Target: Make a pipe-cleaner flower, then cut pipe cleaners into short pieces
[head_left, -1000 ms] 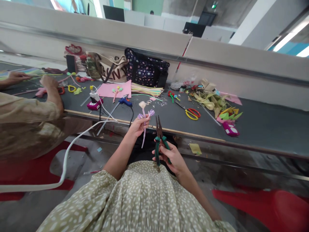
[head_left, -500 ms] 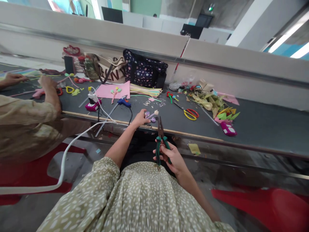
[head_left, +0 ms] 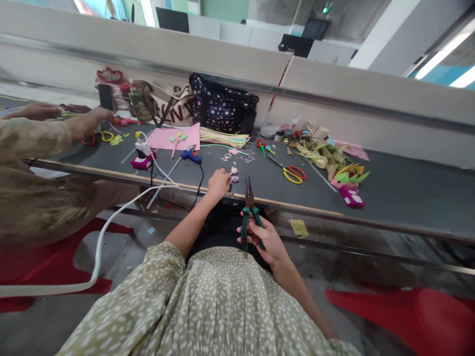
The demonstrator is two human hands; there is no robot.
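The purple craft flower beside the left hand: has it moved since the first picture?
Yes. The purple craft flower has moved rightward, its pale tip now farther from the blue glue gun.

The pliers (head_left: pixel 250 200) show dark, dull metal above green plastic handles (head_left: pixel 244 230). The flower (head_left: pixel 235 179) looks soft and matt. The table (head_left: pixel 401 193) has a matt grey top edged with a wood strip (head_left: pixel 285 204). The scissors (head_left: pixel 284 167) pair metal blades with glossy plastic grips. The glue gun (head_left: pixel 191 156) is blue plastic; the pink sheet (head_left: pixel 159 138), matt paper. Tote (head_left: pixel 179 106) and dark bag (head_left: pixel 218 106) are cloth, the stool (head_left: pixel 441 316) smooth plastic, the cable (head_left: pixel 99 242) smooth too.
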